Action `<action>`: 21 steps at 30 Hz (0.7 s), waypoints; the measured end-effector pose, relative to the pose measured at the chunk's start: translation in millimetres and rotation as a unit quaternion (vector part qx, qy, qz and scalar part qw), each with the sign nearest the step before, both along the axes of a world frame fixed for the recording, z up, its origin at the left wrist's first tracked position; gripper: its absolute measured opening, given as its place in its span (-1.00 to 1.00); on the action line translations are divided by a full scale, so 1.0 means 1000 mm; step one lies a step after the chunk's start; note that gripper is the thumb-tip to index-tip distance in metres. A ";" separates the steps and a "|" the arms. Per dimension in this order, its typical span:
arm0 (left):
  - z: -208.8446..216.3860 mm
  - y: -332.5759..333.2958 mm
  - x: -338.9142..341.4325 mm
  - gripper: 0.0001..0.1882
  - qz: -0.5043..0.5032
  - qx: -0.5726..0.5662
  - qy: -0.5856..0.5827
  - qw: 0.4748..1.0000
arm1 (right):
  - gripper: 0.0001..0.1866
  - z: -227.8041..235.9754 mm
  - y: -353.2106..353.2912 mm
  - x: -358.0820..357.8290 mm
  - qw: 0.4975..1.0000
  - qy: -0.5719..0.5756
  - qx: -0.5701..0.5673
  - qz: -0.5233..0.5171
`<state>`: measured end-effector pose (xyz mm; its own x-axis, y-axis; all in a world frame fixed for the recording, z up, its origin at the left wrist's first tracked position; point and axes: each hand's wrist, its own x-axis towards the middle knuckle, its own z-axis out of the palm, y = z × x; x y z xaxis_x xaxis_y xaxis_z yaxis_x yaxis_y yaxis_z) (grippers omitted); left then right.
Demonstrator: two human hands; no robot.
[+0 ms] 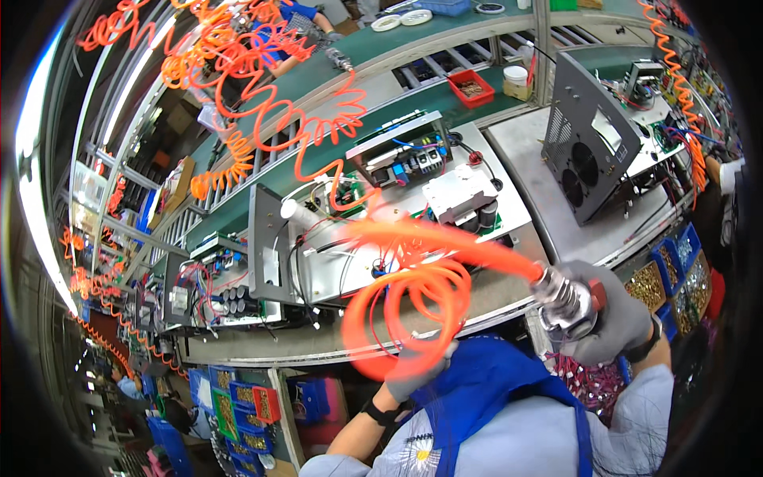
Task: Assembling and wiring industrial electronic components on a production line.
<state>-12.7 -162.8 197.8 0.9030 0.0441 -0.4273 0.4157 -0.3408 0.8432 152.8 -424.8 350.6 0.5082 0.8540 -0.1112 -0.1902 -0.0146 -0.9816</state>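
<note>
My right hand (624, 318), in a grey glove, is wrapped round a metal air tool (566, 300) with a red part by the thumb. An orange coiled air hose (477, 248) runs from the tool across the bench in front of me, blurred by motion. My left hand (417, 380), also gloved in grey, is low by my blue apron, beside the hose's loops. The loops partly cover its fingers, so its grip is unclear. Beyond the hose lies an open metal chassis (517, 215) with circuit boards, wires and a white box-shaped part. Its dark upright panel (266, 242) stands at the left.
A second chassis with a dark fan panel (584, 143) stands at the right. Blue bins (685, 246) of small metal parts sit at the near right, more bins (246, 417) at the lower left. A red tray (470, 89) is farther back. More orange hoses (238, 48) hang at the upper left.
</note>
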 end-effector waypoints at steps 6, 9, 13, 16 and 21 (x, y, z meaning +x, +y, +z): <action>0.003 -0.013 0.010 -0.66 -0.034 0.065 -0.115 0.991 | -0.37 0.099 0.101 0.076 0.873 -0.350 0.314 0.131; 0.023 -0.019 0.011 -0.64 0.026 0.018 -0.124 0.992 | -0.59 0.150 0.144 0.110 0.791 -0.365 0.452 0.190; 0.053 -0.002 0.025 -0.63 0.163 -0.098 -0.143 0.971 | -0.45 0.164 0.153 0.128 0.786 -0.220 0.531 0.227; 0.060 0.016 0.049 -0.68 0.156 -0.105 -0.234 0.954 | -0.51 0.132 0.156 0.125 0.859 -0.002 0.485 0.162; 0.062 0.050 0.096 -0.53 0.179 -0.019 -0.252 0.951 | -0.49 0.090 0.152 0.130 0.889 -0.047 0.441 -0.118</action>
<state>82.9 -112.4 259.8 0.9238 0.3799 0.0476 0.0396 -0.2186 0.9750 282.6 -273.2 440.3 0.6558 0.4571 0.6008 -0.0031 0.7975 -0.6034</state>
